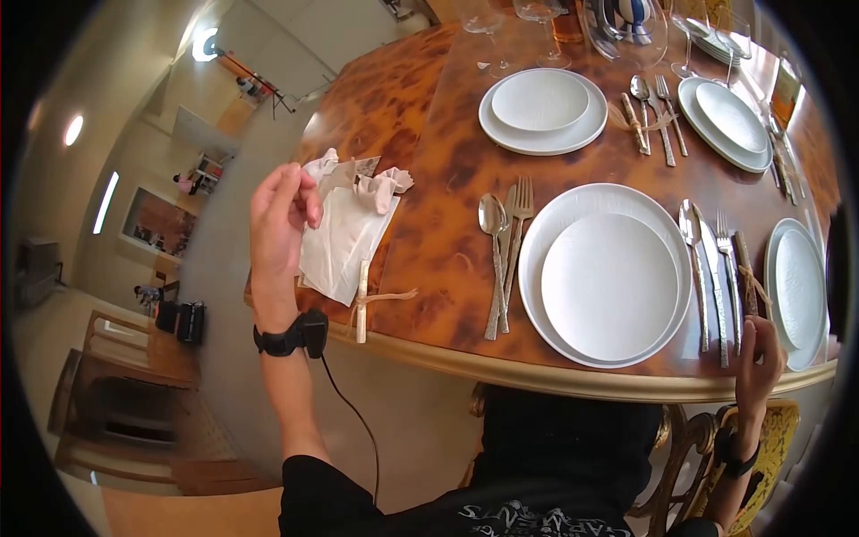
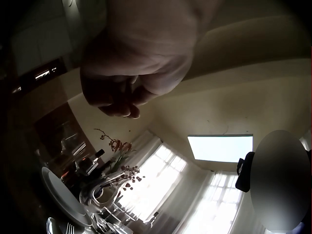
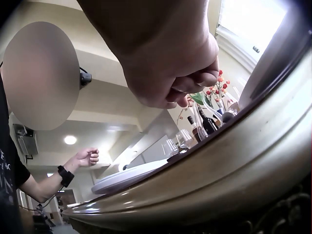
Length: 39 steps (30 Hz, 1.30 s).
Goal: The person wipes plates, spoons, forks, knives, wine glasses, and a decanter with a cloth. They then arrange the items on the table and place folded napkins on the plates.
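My left hand (image 1: 284, 210) hovers over the table's left end with loosely curled fingers, holding nothing. Near it lie flat white wrappers (image 1: 344, 237), crumpled pale cloth pieces (image 1: 380, 190) and a slim pale stick tied with raffia (image 1: 362, 309). At the table's front right edge, my right hand (image 1: 761, 362) pinches the lower end of a dark raffia-tied stick (image 1: 743, 259) with curled fingers. That stick lies beside a fork (image 1: 727, 246), a knife (image 1: 713, 268) and a spoon (image 1: 693, 237). In the right wrist view the curled fingers (image 3: 195, 85) hide their tips.
A white plate (image 1: 534, 318) with a smaller plate (image 1: 613, 286) on it sits before me. Cutlery (image 1: 501, 259) lies at its left. More plate settings (image 1: 541, 98), wine glasses (image 1: 483, 27) and a glass vessel (image 1: 595, 40) stand farther back. A chair (image 1: 769, 438) is at the right.
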Each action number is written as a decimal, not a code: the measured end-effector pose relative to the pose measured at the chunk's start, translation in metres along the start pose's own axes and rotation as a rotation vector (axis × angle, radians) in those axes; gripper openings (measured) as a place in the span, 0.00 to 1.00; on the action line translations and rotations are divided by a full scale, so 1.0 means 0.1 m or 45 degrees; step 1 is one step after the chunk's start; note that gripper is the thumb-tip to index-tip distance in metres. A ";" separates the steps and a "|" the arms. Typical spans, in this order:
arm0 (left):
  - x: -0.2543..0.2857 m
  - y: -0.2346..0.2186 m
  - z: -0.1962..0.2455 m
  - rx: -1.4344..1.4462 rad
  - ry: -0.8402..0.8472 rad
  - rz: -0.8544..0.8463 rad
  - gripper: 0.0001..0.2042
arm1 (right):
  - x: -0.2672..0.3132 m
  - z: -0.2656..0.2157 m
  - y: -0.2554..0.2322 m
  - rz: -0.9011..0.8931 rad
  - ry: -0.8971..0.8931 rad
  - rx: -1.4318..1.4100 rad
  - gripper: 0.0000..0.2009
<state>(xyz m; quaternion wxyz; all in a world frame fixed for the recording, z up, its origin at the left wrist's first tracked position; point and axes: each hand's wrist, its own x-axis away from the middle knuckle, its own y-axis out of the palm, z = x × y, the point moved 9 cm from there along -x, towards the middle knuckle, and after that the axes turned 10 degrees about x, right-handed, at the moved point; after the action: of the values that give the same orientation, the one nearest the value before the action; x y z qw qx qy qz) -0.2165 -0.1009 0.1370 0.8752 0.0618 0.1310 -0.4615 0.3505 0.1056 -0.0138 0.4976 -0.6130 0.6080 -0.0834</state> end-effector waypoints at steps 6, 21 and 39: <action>0.61 -0.28 -0.49 -0.704 -0.267 0.066 0.15 | 0.22 0.08 0.18 0.014 -0.139 0.043 0.12; 1.04 0.03 -1.07 -1.263 -0.474 -0.174 0.26 | 0.19 0.26 0.25 -0.185 0.069 -0.216 0.12; 0.52 1.58 -1.07 -1.608 0.344 -0.595 0.17 | 0.03 -0.19 0.11 -0.022 -0.242 -0.118 0.07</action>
<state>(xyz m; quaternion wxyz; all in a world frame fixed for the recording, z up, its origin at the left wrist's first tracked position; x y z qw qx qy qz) -0.0768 -0.0275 0.0173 0.5968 -0.4332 0.4930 -0.4617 0.3303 0.0955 -0.0136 0.5235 -0.6458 0.5558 -0.0010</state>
